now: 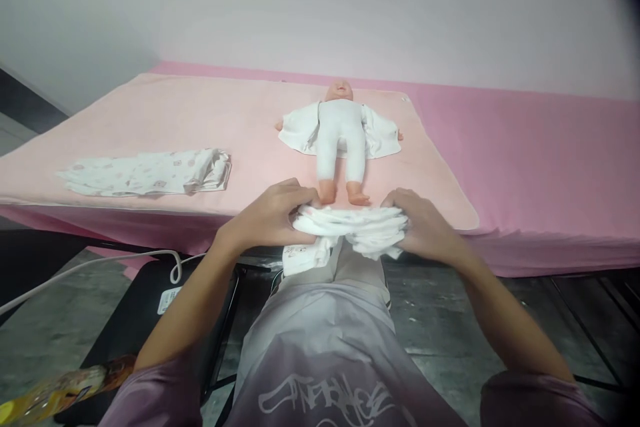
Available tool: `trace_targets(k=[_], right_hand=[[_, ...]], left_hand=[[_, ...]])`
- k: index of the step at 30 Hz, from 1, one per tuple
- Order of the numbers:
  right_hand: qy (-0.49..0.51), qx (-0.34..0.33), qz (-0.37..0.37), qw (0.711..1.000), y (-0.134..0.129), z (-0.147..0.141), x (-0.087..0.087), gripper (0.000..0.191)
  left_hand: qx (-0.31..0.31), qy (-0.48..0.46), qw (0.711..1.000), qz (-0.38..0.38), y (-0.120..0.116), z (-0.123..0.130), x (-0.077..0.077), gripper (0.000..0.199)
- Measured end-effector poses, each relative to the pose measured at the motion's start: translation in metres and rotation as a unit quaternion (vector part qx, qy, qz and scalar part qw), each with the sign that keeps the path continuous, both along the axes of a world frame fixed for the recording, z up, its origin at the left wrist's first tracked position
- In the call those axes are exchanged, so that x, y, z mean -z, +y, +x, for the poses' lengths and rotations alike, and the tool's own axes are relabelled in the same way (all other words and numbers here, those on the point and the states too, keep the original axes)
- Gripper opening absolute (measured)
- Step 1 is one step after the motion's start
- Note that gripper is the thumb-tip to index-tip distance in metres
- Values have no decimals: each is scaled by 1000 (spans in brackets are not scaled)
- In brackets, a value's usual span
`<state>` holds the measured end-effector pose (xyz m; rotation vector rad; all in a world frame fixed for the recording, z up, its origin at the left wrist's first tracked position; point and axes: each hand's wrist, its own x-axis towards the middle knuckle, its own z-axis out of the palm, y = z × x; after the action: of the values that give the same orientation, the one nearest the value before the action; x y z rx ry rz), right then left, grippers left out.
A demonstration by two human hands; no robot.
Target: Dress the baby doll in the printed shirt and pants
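Note:
My left hand (280, 213) and my right hand (417, 223) grip opposite ends of a bunched white baby garment (350, 221) at the near edge of the bed. Part of it hangs down below the edge, and its exact kind cannot be made out. Just beyond it lies a baby doll (342, 123) on its back, feet towards me. The doll's torso and legs are white, and a white open shirt (300, 128) is spread under its arms. My fingertips are close to the doll's feet.
A folded white patterned cloth (150, 172) lies on the peach mat (240, 107) to the left. A pink sheet (525, 160) covers the bed. Below left are a black chair (135, 327), a white cable (100, 263) and a bottle with a yellow cap (55, 397).

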<state>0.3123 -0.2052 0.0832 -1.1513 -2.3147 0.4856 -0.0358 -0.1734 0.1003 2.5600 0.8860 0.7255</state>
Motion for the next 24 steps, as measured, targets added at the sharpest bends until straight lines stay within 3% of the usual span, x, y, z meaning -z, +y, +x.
trace_targets(k=[3,5,7,9,12,14,17,20,24], right_hand=[[-9,-19,-52,998,17,14,-57,48],[-36,-55,-40,997,40,25,-94,75],[-64,-70,-8,995,66,35,-129,89],[-52,-44,38,997,86,39,-162,76],[-10,59,161,985,98,35,-201,49],[-30,111,247,962,99,31,-217,38],[-94,153,314,932,104,30,-227,42],[-148,172,326,917,118,37,-228,59],[-147,151,316,925,128,42,-227,66]], left_hand=[[-2,-38,999,0,15,5,-43,36],[11,-84,996,19,37,11,-71,43],[16,-135,990,35,63,18,-99,36],[8,-163,986,42,86,25,-127,36],[25,-152,987,39,109,34,-164,22],[22,-129,989,65,117,37,-184,17],[-46,-39,983,172,123,39,-206,38],[-111,80,953,270,126,42,-218,53],[-127,153,936,291,130,48,-225,54]])
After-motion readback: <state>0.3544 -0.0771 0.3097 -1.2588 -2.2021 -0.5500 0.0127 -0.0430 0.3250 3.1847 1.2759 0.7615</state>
